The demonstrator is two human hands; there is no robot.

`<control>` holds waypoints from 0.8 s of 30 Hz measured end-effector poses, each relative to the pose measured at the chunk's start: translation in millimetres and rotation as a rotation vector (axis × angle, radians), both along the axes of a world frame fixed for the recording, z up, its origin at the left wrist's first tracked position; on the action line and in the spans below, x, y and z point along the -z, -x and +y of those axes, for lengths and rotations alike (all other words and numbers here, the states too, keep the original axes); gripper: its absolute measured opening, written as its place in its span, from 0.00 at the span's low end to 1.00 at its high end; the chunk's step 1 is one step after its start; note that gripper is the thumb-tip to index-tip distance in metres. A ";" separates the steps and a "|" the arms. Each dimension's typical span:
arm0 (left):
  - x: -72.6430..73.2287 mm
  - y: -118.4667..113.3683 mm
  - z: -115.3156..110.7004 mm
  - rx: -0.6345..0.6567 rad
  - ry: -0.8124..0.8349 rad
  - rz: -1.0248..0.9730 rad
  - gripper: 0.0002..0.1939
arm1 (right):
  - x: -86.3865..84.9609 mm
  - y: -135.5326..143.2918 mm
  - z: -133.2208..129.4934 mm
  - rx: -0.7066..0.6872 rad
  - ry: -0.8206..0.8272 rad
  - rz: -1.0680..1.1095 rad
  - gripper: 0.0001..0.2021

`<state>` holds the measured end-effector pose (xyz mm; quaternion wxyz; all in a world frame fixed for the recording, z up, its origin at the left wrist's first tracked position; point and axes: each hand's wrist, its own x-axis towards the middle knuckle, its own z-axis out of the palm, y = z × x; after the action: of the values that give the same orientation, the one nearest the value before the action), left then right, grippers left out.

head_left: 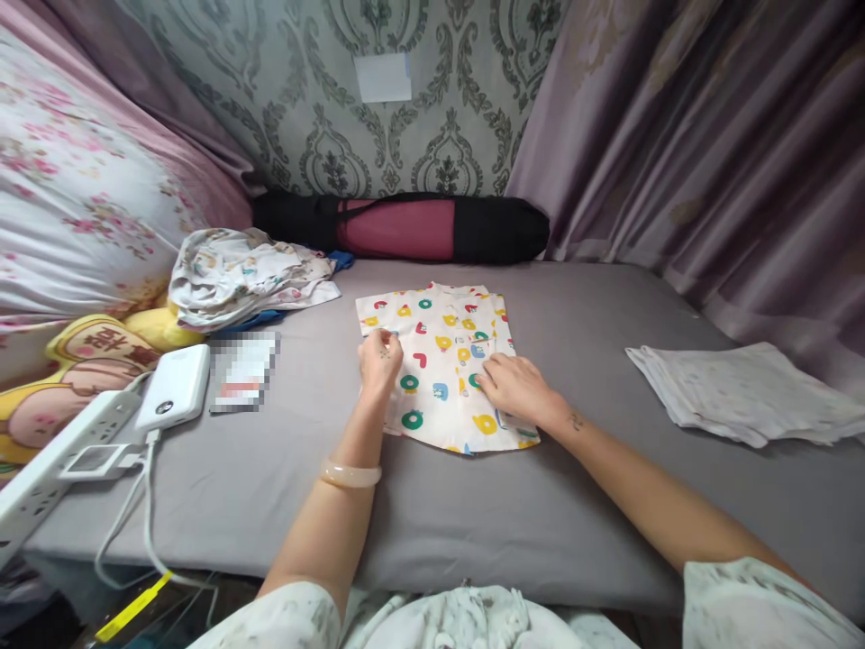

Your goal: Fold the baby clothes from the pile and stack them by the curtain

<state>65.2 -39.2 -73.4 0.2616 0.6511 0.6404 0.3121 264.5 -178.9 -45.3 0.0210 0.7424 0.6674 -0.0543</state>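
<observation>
A small white short-sleeved shirt [442,392] printed with colourful letters lies spread out in front of me, its collar pointing away. My left hand [379,361] is closed at the shirt's left side, just below the sleeve, thumb and fingers pinched together on the cloth. On the opposite side my right hand [517,388] has its fingers bent onto the fabric near the button front, gripping it. The palm hides part of the shirt's right edge, and a bit of cloth looks turned over beneath it.
The shirt rests on a grey sheet [587,324]. Folded white cloths [750,392] lie at right, crumpled clothes [250,275] at back left. A black and dark-pink bag [398,227] lies along the wall. A power bank [174,388], power strip [64,464] and cables occupy the left.
</observation>
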 end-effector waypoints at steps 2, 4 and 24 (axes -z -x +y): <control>-0.3 9.3 5.5 -0.035 0.023 0.082 0.14 | -8.9 1.6 18.0 0.044 -0.014 -0.012 0.18; -1.2 17.3 9.1 -0.058 0.051 0.155 0.16 | -13.5 5.7 38.9 0.045 -0.036 0.014 0.17; 1.4 26.2 18.3 0.020 0.213 0.281 0.12 | 8.5 74.8 158.4 -0.199 0.002 0.132 0.20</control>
<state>38.9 -21.0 -74.8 0.2401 0.6635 0.6935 0.1457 189.7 -20.5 -53.8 -0.0167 0.6672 0.7378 -0.1014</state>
